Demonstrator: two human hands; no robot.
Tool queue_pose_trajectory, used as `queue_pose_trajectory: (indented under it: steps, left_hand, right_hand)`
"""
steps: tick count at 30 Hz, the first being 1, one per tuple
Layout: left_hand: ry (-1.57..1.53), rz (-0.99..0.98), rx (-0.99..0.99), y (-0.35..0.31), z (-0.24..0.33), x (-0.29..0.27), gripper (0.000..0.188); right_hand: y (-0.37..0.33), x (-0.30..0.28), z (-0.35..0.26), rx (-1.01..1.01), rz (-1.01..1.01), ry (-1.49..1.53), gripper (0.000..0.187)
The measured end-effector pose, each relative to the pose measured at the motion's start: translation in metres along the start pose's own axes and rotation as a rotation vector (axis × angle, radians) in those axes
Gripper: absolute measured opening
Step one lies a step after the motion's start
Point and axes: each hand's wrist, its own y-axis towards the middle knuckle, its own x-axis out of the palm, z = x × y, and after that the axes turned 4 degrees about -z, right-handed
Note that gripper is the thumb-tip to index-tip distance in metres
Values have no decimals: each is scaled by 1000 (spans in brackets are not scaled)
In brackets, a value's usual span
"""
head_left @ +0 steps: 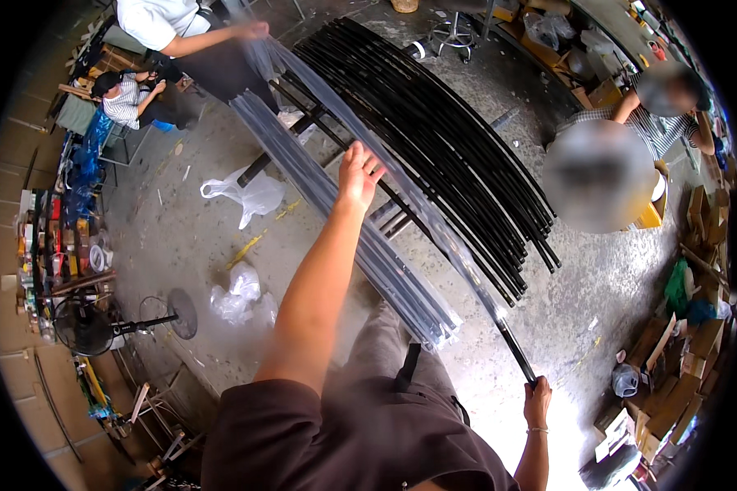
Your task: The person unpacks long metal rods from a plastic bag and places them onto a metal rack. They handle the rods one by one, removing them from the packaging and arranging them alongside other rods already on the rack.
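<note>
My right hand (537, 401) is closed around the near end of a long black tube (512, 348). A clear plastic sleeve (442, 229) covers much of that tube and runs away to the far left. My left hand (360, 173) is beside the sleeve, palm turned up, fingers apart and slightly bent; whether it touches the plastic I cannot tell. Under my left forearm lies a bundle of tubes in clear plastic sleeves (393, 282). At the sleeve's far end, a co-worker's hand (254, 31) is at the plastic. Many bare black tubes (434, 131) lie side by side on the right.
Crumpled plastic bags (250, 195) lie on the floor to the left. A standing fan (183, 314) is at the lower left. One person sits at the far left (127, 102), another works at the right (671, 123). Cardboard boxes (667, 393) line the right side. A wheeled stool (453, 37) stands behind.
</note>
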Motion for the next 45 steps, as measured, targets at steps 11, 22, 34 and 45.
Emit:
queue_pose_trajectory:
  steps: [11,22,34,45]
  left_hand:
    - [118,-114,-573,-125,-178,79,53]
    - [37,-454,-314,-224,-231,305,19]
    - [829,-947,925,-279,-76,638,25]
    - [1467,-1416,1447,-241,-93,405,18]
  right_hand:
    - [-179,-3,136,315,21,-168,27]
    - [-234,70,180,542,49,112,26]
    - [73,54,-54,-221,42,850,50]
    - [14,-250,-107,-338,1022,-299,79]
